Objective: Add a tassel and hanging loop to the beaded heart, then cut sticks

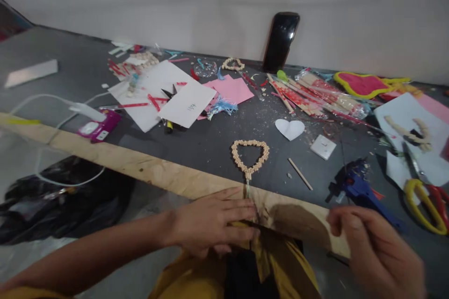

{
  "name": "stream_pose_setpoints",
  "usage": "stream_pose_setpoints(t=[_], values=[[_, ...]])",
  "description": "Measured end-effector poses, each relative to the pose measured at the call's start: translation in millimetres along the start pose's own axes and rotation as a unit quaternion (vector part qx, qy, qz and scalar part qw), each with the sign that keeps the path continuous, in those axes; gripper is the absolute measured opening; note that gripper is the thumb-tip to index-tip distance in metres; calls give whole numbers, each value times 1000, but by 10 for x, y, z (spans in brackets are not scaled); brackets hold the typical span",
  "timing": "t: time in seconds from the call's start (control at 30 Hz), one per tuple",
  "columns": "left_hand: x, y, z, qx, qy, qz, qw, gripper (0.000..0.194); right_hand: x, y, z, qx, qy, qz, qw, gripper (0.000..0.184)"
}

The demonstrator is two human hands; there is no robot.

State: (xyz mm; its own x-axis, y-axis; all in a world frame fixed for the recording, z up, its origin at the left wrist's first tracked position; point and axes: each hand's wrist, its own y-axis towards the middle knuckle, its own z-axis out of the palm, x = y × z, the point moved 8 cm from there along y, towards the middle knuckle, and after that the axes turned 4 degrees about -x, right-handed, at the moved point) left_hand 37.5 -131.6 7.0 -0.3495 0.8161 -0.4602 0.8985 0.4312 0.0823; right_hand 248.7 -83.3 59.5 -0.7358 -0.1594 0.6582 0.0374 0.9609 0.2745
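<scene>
A heart-shaped loop of beige beads (250,156) lies near the front edge of the dark table, its point towards me. Pale strings (247,189) run from that point over the wooden edge. My left hand (217,219) is closed over these strings, fingers pointing right; its grip is partly hidden. At the lower right, my right hand (379,250) is raised with curled fingers and thumb pinched together. Whatever it may hold is too small to make out. A blue glue gun (365,191) lies just beyond it.
Yellow-and-red scissors (426,203) rest at the right. Behind the beads are a white paper heart (290,129), a stick (300,174) and a white square (323,147). A phone (281,41) leans on the wall. Papers (189,103) and a purple power strip (100,126) occupy the left.
</scene>
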Motion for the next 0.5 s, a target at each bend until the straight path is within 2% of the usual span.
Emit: stream_pose_setpoints(t=[0.07, 0.13, 0.2, 0.27, 0.4, 0.5], values=[[-25, 22, -7, -26, 5, 0, 1000, 51, 86, 5, 249, 65, -56, -110, 990, 18], [-56, 19, -54, -62, 14, 2, 998, 46, 188, -9, 450, 88, -104, -201, 970, 22], [-61, -21, -145, -115, 19, -15, 993, 36, 314, -42, 619, 96, -118, -260, 954, 28], [-26, -103, -278, -189, 24, -48, 981, 32, 470, -137, 807, 133, -105, -312, 935, 36], [196, -333, -535, -344, 79, -168, 921, 28, 644, -385, 1108, 205, -113, -378, 896, 47], [463, -437, -581, -372, 138, -311, 864, 20, 637, -438, 1137, 215, -105, -388, 890, 41]])
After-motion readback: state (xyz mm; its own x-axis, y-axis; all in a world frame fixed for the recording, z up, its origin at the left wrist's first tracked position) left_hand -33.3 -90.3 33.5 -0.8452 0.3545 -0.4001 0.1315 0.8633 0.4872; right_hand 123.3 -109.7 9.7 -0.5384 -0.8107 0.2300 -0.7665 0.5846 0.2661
